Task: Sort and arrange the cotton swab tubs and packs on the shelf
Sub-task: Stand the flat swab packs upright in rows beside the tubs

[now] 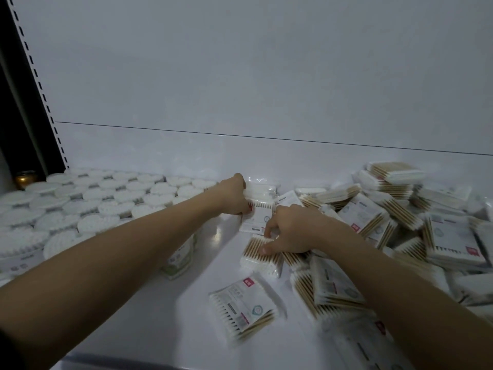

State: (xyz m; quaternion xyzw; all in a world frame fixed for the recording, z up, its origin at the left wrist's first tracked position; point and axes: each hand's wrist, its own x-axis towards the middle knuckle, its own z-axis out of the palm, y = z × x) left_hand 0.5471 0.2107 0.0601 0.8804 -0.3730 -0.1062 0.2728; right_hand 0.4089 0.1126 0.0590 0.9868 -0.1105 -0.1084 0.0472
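Left hand (pixel 234 194) grips a pack (pixel 260 198); label print blurred, unreadable.

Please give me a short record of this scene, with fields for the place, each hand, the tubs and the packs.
place: white shelf with white back panel
left hand: left hand grips a pack at the back
right hand: right hand pinches a pack with wooden sticks
tubs: round tubs stand in tidy rows on the left
packs: loose pile of packs on the right, unsorted
single pack: one pack lies apart at the front
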